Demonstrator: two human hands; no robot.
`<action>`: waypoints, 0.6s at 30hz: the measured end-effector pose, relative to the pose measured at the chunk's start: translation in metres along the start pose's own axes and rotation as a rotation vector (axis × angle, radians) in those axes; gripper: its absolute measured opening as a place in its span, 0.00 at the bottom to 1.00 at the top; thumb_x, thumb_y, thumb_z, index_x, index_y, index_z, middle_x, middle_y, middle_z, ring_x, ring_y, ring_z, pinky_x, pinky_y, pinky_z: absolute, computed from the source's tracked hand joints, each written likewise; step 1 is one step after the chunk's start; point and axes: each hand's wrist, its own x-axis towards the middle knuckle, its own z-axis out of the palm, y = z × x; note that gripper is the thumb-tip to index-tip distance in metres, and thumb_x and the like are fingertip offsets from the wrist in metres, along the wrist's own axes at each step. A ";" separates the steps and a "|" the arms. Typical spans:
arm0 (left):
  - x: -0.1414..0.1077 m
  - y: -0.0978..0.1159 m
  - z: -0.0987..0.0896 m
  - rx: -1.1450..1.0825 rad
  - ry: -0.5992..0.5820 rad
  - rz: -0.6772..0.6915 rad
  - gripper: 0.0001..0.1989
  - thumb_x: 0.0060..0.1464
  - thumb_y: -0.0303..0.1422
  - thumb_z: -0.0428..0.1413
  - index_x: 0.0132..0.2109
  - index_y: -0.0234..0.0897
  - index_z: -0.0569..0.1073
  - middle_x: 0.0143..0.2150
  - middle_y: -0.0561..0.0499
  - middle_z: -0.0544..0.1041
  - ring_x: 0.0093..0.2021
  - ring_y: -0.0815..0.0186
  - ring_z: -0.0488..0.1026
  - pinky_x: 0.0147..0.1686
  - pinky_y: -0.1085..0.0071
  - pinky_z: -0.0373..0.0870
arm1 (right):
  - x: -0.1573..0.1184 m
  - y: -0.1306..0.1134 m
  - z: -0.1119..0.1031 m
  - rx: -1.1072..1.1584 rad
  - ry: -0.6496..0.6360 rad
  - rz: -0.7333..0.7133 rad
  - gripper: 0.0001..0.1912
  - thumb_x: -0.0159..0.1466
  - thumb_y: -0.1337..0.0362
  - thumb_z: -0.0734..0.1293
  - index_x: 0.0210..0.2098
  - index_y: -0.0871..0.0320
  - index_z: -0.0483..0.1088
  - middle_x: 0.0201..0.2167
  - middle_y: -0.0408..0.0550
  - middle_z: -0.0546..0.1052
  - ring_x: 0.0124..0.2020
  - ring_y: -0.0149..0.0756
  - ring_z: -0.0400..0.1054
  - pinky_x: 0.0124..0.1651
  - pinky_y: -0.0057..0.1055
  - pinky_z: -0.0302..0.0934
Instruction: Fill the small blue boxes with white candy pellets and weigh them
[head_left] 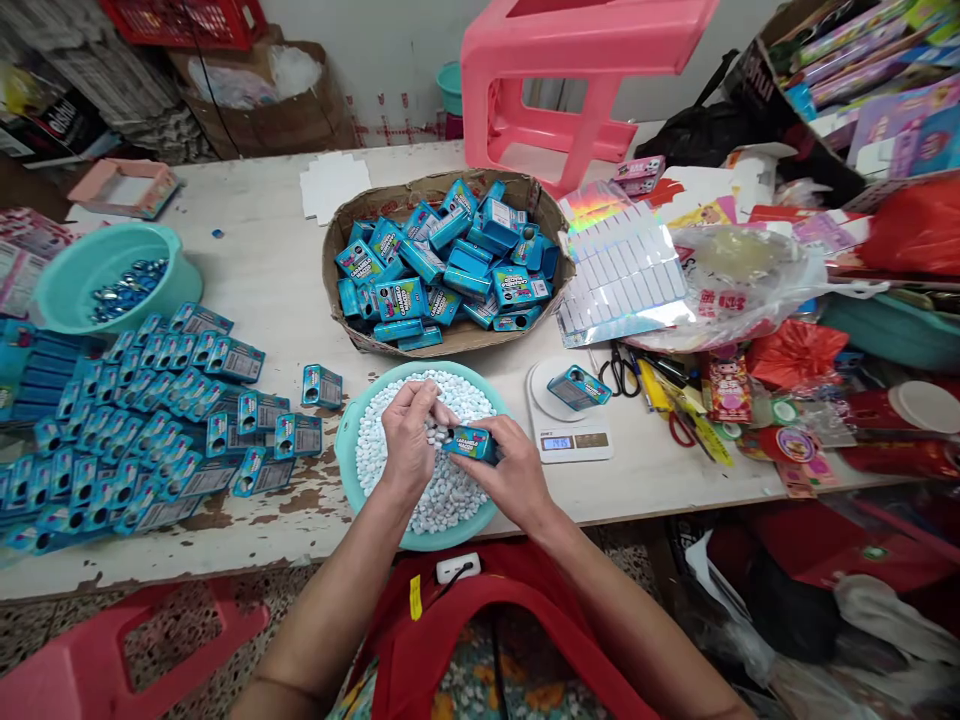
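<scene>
A turquoise basin full of small white candies stands at the table's front edge. Above the candies, my right hand grips a small blue candy box lying on its side, its end turned left. My left hand is at that end, fingers pinched together; whatever they hold is hidden. Right of the basin is a white digital scale with another blue box on its plate. A single blue box stands left of the basin.
Behind the basin, a cut-down cardboard carton holds many blue boxes. Rows of blue boxes cover the left side, near a turquoise bowl of shiny wrapped pieces. Scissors, cutters and a sticker sheet lie right; a pink stool stands behind.
</scene>
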 end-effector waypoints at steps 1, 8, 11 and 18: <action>-0.001 0.001 0.000 -0.007 -0.007 -0.016 0.11 0.52 0.38 0.56 0.29 0.35 0.67 0.17 0.57 0.65 0.21 0.70 0.69 0.26 0.74 0.66 | 0.000 -0.001 0.000 0.001 -0.001 0.003 0.14 0.54 0.63 0.73 0.39 0.54 0.69 0.35 0.46 0.73 0.40 0.40 0.67 0.43 0.35 0.61; -0.005 0.000 -0.007 0.011 -0.025 -0.006 0.12 0.55 0.41 0.53 0.35 0.35 0.69 0.18 0.55 0.69 0.20 0.69 0.70 0.27 0.72 0.68 | 0.000 0.000 0.004 0.043 -0.002 0.018 0.14 0.54 0.64 0.73 0.39 0.54 0.69 0.36 0.46 0.73 0.40 0.40 0.67 0.43 0.35 0.61; -0.006 -0.002 -0.009 0.011 -0.042 0.000 0.13 0.56 0.42 0.52 0.37 0.35 0.70 0.20 0.54 0.71 0.18 0.70 0.69 0.27 0.71 0.69 | -0.001 0.002 0.006 0.056 0.000 0.021 0.15 0.53 0.64 0.73 0.39 0.54 0.69 0.36 0.46 0.73 0.40 0.40 0.67 0.43 0.35 0.62; -0.007 0.008 -0.007 -0.056 -0.051 0.042 0.13 0.57 0.42 0.51 0.37 0.36 0.68 0.21 0.55 0.70 0.21 0.69 0.70 0.30 0.70 0.71 | -0.003 0.000 0.001 0.122 0.007 0.033 0.15 0.53 0.62 0.74 0.40 0.54 0.70 0.36 0.46 0.73 0.40 0.40 0.68 0.44 0.36 0.63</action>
